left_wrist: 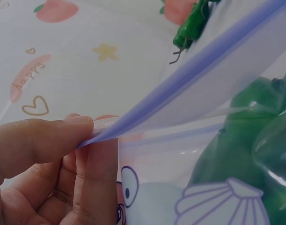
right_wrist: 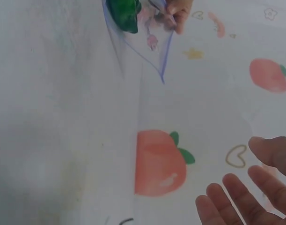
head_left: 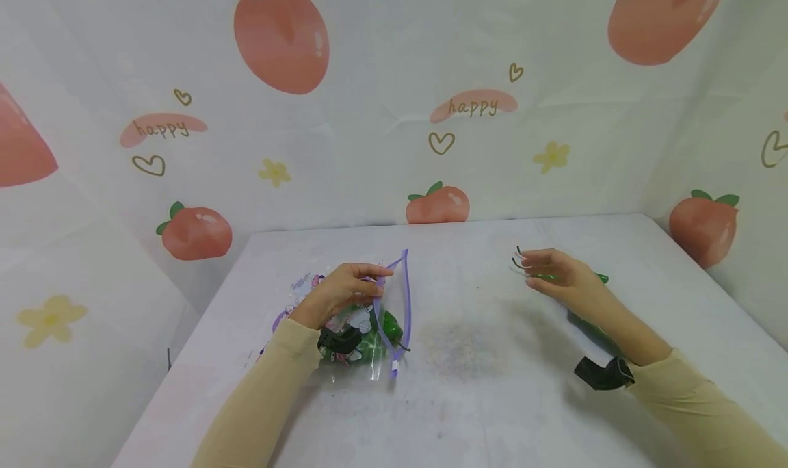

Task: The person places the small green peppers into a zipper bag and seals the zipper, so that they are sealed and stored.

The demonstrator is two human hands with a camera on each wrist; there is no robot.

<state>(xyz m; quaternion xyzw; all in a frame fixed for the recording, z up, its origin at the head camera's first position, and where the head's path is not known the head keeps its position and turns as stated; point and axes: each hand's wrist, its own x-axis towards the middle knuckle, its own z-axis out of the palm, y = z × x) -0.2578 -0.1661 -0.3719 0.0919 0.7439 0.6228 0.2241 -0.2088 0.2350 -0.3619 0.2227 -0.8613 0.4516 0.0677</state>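
My left hand (head_left: 341, 289) pinches the upper rim of a clear zip bag (left_wrist: 180, 77) between thumb and fingers. The bag has a purple zip edge and cartoon prints, and its mouth gapes toward the right. Inside lie green peppers (head_left: 391, 328), one with its stem poking out at the mouth. My right hand (head_left: 569, 283) is over the right part of the table, fingers apart and holding nothing. Beneath and behind it are long green peppers (head_left: 602, 278), partly hidden, with thin dark stems past the fingertips. A dark green item (head_left: 592, 331) lies under the right forearm.
The white table (head_left: 455, 413) has a smudged patch between the two hands. A white cloth backdrop (head_left: 369, 153) printed with peaches, hearts and flowers stands behind the table and along its sides. Each wrist wears a black strap mount (head_left: 606, 373).
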